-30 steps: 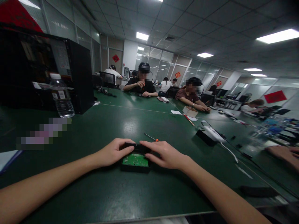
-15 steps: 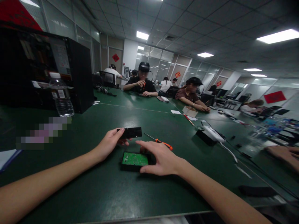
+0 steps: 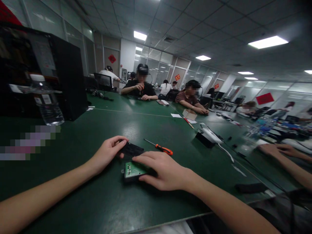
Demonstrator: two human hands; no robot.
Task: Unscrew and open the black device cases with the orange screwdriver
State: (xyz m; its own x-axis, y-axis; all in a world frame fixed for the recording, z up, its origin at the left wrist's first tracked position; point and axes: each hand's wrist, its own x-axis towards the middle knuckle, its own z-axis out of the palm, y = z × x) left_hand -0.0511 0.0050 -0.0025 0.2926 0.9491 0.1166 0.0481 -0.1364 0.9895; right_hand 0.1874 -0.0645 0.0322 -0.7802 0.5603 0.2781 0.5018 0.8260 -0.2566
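My left hand (image 3: pixel 109 152) pinches the left end of a flat black cover (image 3: pixel 132 149), which is tilted just behind a black case (image 3: pixel 133 178). A green circuit board (image 3: pixel 134 168) lies face up in that case on the table. My right hand (image 3: pixel 161 170) wraps over the right part of the case, thumb at its near side and fingers across the far side, hiding part of the board. Behind my right hand lies a screwdriver (image 3: pixel 161 148) with an orange and black handle, its shaft pointing left.
On the green table (image 3: pixel 97 198) stand a water bottle (image 3: pixel 46 100) and a black computer case (image 3: pixel 70 78) at left. A white power strip (image 3: pixel 211 135) and cables lie right. A person's hands (image 3: pixel 275 149) rest at far right; others sit behind.
My right hand has closed down over the case and covers more of the board. The cover in my left hand has tilted and come lower, nearer the case. The view has shifted right.
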